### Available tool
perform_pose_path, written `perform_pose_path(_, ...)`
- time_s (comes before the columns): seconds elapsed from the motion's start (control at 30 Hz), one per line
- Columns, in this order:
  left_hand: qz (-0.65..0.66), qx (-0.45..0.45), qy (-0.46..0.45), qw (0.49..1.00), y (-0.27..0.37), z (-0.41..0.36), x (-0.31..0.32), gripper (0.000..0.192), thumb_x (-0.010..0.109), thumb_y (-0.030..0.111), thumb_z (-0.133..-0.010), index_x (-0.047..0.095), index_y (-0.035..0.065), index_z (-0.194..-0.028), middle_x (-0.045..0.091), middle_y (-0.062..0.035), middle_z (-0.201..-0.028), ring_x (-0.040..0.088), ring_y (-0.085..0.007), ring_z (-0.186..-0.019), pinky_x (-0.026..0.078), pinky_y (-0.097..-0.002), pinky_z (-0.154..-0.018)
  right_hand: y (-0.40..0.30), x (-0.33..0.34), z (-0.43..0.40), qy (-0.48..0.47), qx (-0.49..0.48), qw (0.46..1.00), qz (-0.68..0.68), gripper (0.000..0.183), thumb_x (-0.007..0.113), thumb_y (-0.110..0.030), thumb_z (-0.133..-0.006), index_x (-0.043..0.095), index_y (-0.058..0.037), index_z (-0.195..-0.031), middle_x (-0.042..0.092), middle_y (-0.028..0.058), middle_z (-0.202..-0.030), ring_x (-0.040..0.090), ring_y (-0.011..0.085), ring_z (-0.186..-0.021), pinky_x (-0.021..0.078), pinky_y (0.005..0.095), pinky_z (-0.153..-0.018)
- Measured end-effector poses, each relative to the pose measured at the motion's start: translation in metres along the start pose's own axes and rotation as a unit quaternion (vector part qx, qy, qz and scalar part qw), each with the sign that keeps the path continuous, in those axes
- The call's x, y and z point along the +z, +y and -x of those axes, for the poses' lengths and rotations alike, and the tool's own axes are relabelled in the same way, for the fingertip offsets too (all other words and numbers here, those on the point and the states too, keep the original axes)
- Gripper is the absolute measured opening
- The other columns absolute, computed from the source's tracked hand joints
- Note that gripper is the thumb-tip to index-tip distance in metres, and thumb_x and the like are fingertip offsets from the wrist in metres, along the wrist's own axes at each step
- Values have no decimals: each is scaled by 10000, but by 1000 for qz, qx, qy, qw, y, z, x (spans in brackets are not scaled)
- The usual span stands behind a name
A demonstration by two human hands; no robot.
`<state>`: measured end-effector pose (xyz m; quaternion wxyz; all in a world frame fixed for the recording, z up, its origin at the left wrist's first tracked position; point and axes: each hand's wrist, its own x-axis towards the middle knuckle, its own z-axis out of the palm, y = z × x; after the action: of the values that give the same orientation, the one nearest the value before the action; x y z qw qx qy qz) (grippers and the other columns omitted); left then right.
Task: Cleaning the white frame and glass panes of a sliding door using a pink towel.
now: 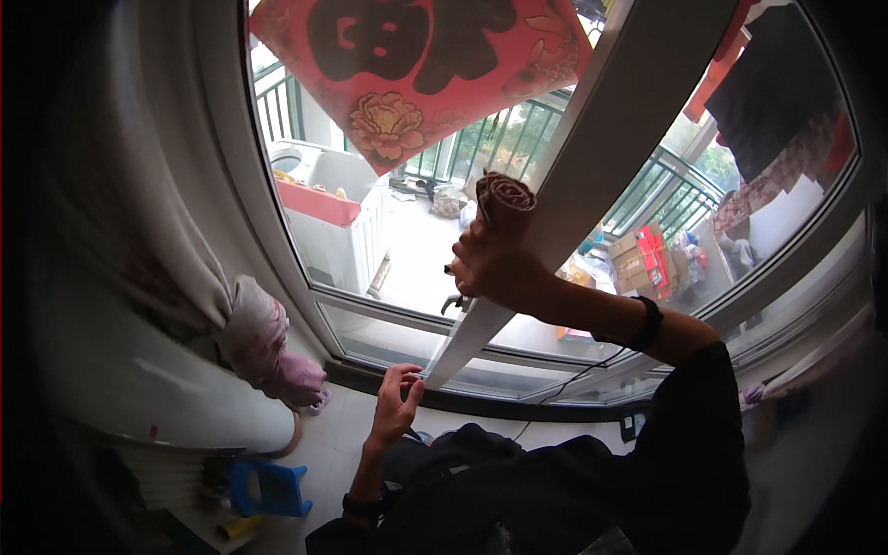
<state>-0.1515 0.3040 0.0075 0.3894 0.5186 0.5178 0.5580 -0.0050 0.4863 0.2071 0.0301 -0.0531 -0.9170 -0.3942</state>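
My right hand is raised in front of the white frame of a glass door. Its fingers are closed around a rolled brown cloth, whose spiral end points up. Just below that hand a door handle shows in part. Lower and to the left, my left hand hangs before the door's bottom edge with bent fingers apart and nothing in it. A red paper decoration with a printed flower and dark writing is on the glass above.
A tied curtain hangs at the left, over a white rounded appliance or cabinet. A blue plastic stool stands on the tiled floor. Beyond the glass are a washing machine, cardboard boxes and a green railing.
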Motion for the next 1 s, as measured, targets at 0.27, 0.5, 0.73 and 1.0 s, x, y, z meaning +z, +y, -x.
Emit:
perform_pose_path(0.27,18,-11,-73,997,-17,-33,-46,231,595,102,-864,543,10,-1070,540,-121,-1001,587,-208,-888,468,-306,-782,-36,40,-10,-68,18,997,-32,265,545,-321,-764,619,-87,-663,557,43,-733,530,199,-818,371,375,-919)
perform_pose_path(0.5,-3,-14,-88,996,-34,-74,-118,214,584,121,-868,550,11,-1048,548,-113,-991,587,-202,-867,472,-315,-777,-6,-5,-7,-110,0,994,-17,120,571,-236,-792,602,-120,-796,551,13,-800,560,155,-858,411,392,-891)
perform_pose_path(0.73,4,-44,-134,990,-51,-96,-138,204,579,132,-879,549,8,-1038,543,-109,-1006,589,-205,-869,480,-305,-766,175,-143,-33,5,105,982,155,137,677,-289,-660,649,-176,-732,517,9,-711,536,176,-756,380,412,-884)
perform_pose_path(1.0,22,-63,-180,981,-67,-103,-135,203,575,131,-882,544,4,-1038,552,-110,-1012,590,-204,-886,484,-298,-756,178,-175,-45,-8,117,964,237,161,638,-334,-710,626,-177,-741,540,-7,-818,534,165,-839,395,385,-858)
